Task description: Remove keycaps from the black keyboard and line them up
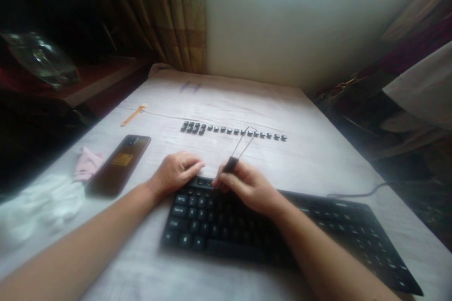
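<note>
My right hand (245, 183) is closed around the black handle of a wire keycap puller (231, 164). The puller's two thin wire arms point up and away from the keyboard, with no keycap visible between their ends. Below that hand lies a black keyboard (233, 247), partly hidden by my right forearm. My left hand (180, 169) is at the keyboard's back left corner, fingers curled against its edge. Beyond both hands, a row of small black keycaps (229, 131) stretches across the cloth, with several doubled up at its left end (190, 127).
A dark phone (122, 164) lies face down on the left, by a pink cloth (88, 162) and a white cloth (42, 207). Farther back is an orange strip-like tool (133, 116). The keyboard cable (363, 194) runs right across the pale bedsheet-like cover (247, 94).
</note>
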Available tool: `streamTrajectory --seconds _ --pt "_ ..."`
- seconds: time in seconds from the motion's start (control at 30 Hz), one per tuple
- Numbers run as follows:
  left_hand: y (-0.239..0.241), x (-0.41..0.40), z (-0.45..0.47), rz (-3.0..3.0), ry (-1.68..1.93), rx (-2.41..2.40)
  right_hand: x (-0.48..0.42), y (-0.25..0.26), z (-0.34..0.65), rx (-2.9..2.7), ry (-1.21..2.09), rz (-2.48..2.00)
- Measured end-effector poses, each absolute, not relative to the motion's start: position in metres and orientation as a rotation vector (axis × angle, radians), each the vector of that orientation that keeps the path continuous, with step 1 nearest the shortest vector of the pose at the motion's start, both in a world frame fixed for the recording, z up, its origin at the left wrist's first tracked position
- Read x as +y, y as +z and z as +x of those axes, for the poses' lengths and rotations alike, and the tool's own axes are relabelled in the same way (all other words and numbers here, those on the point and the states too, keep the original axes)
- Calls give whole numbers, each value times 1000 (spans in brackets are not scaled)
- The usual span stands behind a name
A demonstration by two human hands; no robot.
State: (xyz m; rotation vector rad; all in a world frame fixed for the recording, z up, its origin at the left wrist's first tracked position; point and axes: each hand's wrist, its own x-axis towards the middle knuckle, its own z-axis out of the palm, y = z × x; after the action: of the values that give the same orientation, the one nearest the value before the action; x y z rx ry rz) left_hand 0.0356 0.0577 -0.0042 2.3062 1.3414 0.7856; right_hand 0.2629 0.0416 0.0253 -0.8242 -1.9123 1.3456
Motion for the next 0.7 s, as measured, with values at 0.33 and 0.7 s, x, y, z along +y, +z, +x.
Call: streamTrajectory --seconds 0.33,0.7 --pt "-1 57 33 2242 765 1322 56 12 262 -1537 1273 -988" --pt "14 38 57 2063 672 1290 50 15 259 -1702 992 -963"
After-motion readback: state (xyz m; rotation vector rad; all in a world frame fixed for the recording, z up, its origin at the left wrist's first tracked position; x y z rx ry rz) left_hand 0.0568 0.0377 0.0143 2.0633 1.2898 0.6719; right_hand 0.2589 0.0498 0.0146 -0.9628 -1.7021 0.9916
